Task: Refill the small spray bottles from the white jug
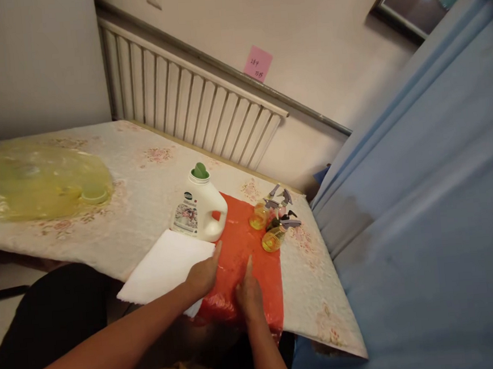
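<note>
My left hand (203, 275) is beside the right edge of a white sheet (163, 264), over a red plastic bag (233, 231) spread on the table. A finger of it stretches forward. My right hand (249, 294) is lower on the bag, its index finger extended and the others bent. Neither hand shows anything held. Beyond the sheet stands a white jug-shaped bottle (198, 211) with a handle, a printed label and a green spout in its uncapped neck. Small yellow-orange bottles (273, 239) with dark trigger-like tops rest at the bag's right edge.
A crumpled translucent yellow plastic bag (37, 181) is on the left of the flowered tablecloth (139, 181), with a pale green round piece (94, 195) at its right. A radiator (188, 95) runs behind the table. A blue curtain (422, 193) hangs on the right.
</note>
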Demonstrator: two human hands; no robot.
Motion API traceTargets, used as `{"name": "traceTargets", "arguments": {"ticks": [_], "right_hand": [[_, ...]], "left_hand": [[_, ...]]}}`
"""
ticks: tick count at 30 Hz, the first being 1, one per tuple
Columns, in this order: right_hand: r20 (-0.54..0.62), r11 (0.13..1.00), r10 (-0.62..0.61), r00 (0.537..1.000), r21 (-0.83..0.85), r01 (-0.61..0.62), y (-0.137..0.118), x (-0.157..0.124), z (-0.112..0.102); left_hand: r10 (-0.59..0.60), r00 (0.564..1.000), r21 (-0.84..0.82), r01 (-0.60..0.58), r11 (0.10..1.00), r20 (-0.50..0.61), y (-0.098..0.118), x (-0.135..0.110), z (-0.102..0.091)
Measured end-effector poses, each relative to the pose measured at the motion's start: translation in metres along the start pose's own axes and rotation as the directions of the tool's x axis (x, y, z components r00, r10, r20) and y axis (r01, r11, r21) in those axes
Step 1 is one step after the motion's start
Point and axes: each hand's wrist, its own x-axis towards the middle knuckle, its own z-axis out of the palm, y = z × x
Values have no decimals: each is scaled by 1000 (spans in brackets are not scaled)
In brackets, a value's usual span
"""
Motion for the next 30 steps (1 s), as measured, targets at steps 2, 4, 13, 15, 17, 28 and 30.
{"name": "traceTargets", "arguments": {"ticks": [2, 4, 13, 15, 17, 28, 30], "right_hand": [[14, 1000, 15, 1000, -13, -15, 0, 1, 2], [24, 1000, 27, 999, -17, -26, 1, 2, 4], [22, 1000, 21, 1000, -10, -20, 6, 5, 13], [16, 1000, 21, 1000, -14, -20, 5, 5, 14], [12, 1000, 24, 1000, -19, -23, 5, 5, 15], [-7, 1000, 14, 1000, -24, -14, 6, 5, 19], [-8, 999, 17, 1000, -27, -18, 6, 5, 19]], "left_hand": [[-85, 996, 43, 84, 996, 24, 4, 0, -3], [-100, 994, 46, 98, 994, 39, 7, -1, -5], [-93, 993, 54, 90, 994, 67, 10, -4, -12], [-94, 993, 57, 90, 994, 68, 11, -4, -13], [-90, 994, 63, 86, 994, 64, 12, -4, -14], [-88, 995, 99, 83, 992, 41, 15, -7, -15], [-91, 994, 104, 84, 991, 61, 16, -7, -17]]}}
